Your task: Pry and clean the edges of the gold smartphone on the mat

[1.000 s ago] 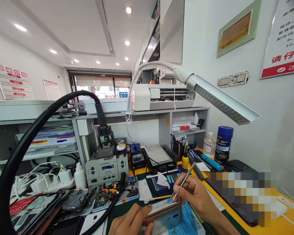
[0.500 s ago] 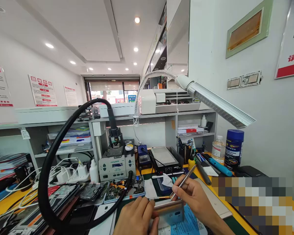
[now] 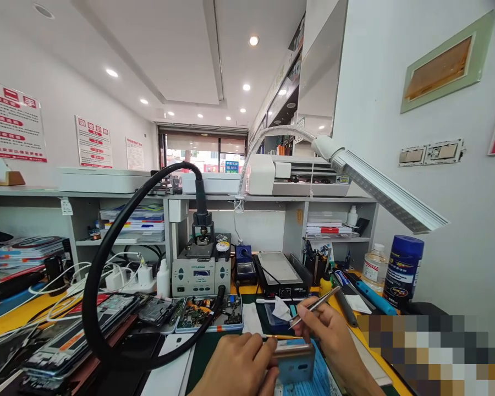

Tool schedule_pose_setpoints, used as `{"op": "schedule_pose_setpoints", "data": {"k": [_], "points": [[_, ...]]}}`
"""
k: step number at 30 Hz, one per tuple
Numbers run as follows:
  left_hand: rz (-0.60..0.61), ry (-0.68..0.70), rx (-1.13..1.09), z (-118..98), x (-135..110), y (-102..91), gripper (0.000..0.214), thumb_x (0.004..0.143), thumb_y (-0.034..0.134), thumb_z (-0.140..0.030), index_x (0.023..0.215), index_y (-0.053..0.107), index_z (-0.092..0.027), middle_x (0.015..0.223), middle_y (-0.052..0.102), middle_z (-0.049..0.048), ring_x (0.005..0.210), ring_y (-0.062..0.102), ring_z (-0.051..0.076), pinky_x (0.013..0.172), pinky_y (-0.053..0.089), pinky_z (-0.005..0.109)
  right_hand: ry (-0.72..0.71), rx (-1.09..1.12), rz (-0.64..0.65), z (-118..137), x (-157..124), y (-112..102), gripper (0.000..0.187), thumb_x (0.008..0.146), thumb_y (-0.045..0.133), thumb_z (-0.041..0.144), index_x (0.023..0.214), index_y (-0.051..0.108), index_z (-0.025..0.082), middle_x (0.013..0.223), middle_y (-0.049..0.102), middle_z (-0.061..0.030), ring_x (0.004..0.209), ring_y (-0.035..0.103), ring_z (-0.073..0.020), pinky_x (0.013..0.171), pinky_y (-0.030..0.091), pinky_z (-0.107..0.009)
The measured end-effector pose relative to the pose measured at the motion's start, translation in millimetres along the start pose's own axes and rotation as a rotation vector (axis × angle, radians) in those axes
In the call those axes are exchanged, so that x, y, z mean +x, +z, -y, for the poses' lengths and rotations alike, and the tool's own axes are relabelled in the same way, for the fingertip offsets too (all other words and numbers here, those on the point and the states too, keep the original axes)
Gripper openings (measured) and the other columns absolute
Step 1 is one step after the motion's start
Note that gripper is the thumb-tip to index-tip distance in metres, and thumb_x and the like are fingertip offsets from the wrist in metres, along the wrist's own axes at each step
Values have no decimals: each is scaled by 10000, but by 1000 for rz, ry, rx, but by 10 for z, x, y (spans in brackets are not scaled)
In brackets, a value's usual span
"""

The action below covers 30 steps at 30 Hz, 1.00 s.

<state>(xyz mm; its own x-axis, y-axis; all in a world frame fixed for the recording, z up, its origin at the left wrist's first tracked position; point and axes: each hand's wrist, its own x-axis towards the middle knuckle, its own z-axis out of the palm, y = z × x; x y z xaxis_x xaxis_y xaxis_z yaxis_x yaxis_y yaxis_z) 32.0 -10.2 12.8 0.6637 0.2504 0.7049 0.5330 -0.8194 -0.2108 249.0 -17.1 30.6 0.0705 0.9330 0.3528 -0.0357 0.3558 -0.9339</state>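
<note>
My left hand is closed on the left edge of a phone that lies at the bottom middle of the bench on a blue sheet. My right hand pinches a pair of metal tweezers, tips pointing down-left just above the phone's top edge. A thin orange-handled tool lies on the dark mat right behind the phone, between the two hands.
A hot-air station with a looping black hose stands behind trays of phone parts. A heating plate, tool cup, bottles and blue can sit at the right. A lamp arm overhangs the bench. Opened phones lie left.
The view has swung left and down. My right hand has lifted the tweezers slightly off the phone and tilted them flatter. My left hand keeps its hold on the phone.
</note>
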Motion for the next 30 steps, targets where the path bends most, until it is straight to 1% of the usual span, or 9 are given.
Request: {"op": "schedule_pose_setpoints", "data": {"k": [3,5,8,11,14,16,20,26,30], "points": [[-11,-32,-20,13,-20,-14,388,793,647,-210,1165,539,-183,782,694,-10,608,678,198,468,478,317,112,50,67,50,104,-19,425,832,770,555,894,635,157,689,717,-40,619,646,-180,523,456,-259],[-19,-44,-42,24,-25,-28,372,805,655,-225,1155,534,-193,772,686,-21,596,666,189,454,457,314,192,13,159,132,183,6,444,841,757,568,898,641,143,715,723,-47,635,652,-173,523,458,-251],[-26,-49,-75,48,-35,-50,346,840,651,-246,1162,533,-196,773,677,-23,585,649,186,441,432,322,240,-88,290,280,294,93,465,853,729,590,899,640,137,719,719,-42,636,647,-163,500,430,-229],[-19,-44,-74,81,-59,-79,315,844,670,-249,1132,556,-194,770,673,-21,581,642,194,438,426,340,275,-136,361,347,361,186,495,841,716,629,891,613,147,684,709,-23,521,535,-100,453,327,-196],[-4,-62,-90,104,-88,-112,316,817,699,-237,1103,570,-199,776,680,-28,594,649,196,446,439,345,301,-129,336,281,360,221,533,811,703,688,835,561,174,596,633,28,464,396,-65,448,231,-194],[12,-81,-105,108,-98,-132,327,820,696,-229,1120,570,-196,792,691,-28,619,661,199,472,471,345,276,-138,313,201,332,202,537,824,672,708,823,552,184,587,598,37,479,385,-74,464,227,-207],[39,-131,-110,97,-86,-163,334,839,680,-225,1152,569,-190,818,696,-13,646,669,210,513,518,353,208,-173,295,94,259,124,521,877,598,712,828,558,195,601,569,30,504,412,-103,480,257,-237],[53,-147,-144,67,-56,-196,286,865,648,-229,1139,577,-185,795,685,-9,640,654,206,528,516,341,85,-263,297,107,139,94,456,973,508,637,831,564,207,650,541,21,586,459,-137,553,359,-263],[52,-151,-123,46,-62,-202,287,858,656,-230,1132,585,-185,788,676,-8,645,654,208,528,520,343,15,-320,318,128,77,118,441,992,495,601,792,551,211,679,533,8,641,495,-162,612,413,-280]]}}
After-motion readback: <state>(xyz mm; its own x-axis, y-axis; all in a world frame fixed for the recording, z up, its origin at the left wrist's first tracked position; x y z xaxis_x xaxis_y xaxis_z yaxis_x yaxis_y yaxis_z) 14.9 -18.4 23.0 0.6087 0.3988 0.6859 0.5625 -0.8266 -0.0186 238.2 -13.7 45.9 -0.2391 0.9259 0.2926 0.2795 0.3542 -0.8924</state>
